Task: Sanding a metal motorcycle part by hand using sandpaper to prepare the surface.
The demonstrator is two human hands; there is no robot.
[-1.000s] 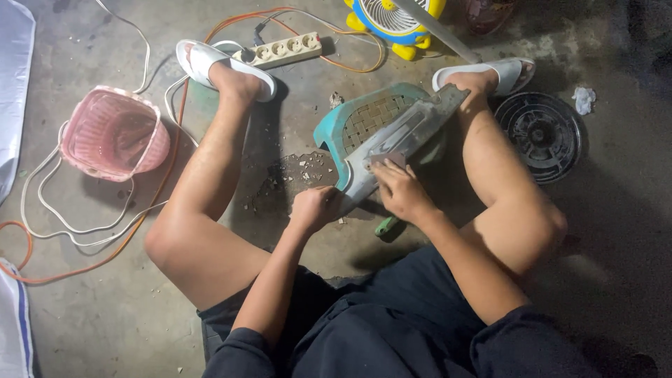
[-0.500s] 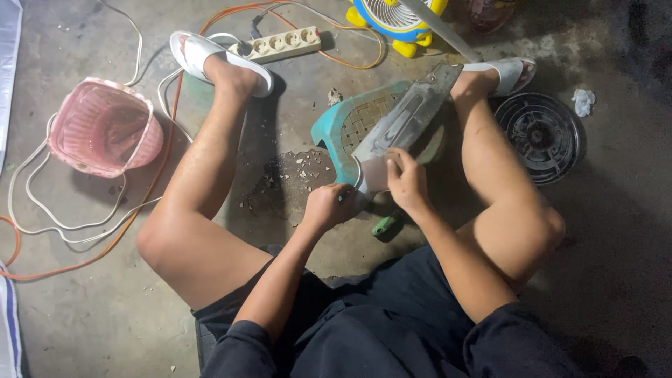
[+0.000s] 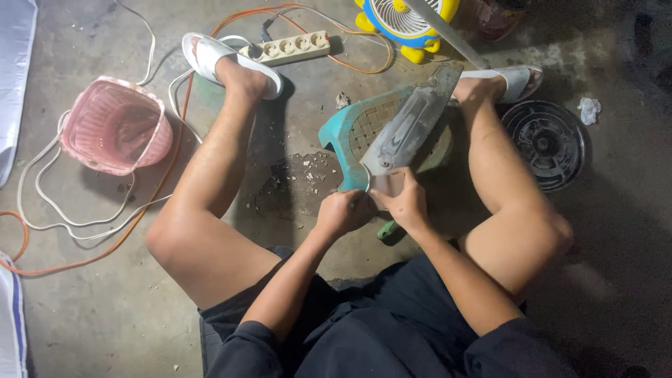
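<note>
A long grey blade-like part (image 3: 409,129) lies slanted across a teal plastic stool (image 3: 346,133) between my spread legs. My right hand (image 3: 406,204) grips the part's near end, fingers on a small brownish patch there. My left hand (image 3: 344,213) is a closed fist pressed against the same near end. What the fist holds is hidden. A green handle (image 3: 386,229) pokes out on the floor just under both hands.
A pink basket (image 3: 115,126) lies at the left among white and orange cables (image 3: 84,224). A power strip (image 3: 288,47) and a yellow and blue fan (image 3: 409,17) are at the back, and a black round grille (image 3: 546,143) at the right. Debris (image 3: 301,178) lies beside the stool.
Both hands have stayed at the grey part's near end and shifted slightly. My right hand has slid closer to my left. The view has drifted a little.
</note>
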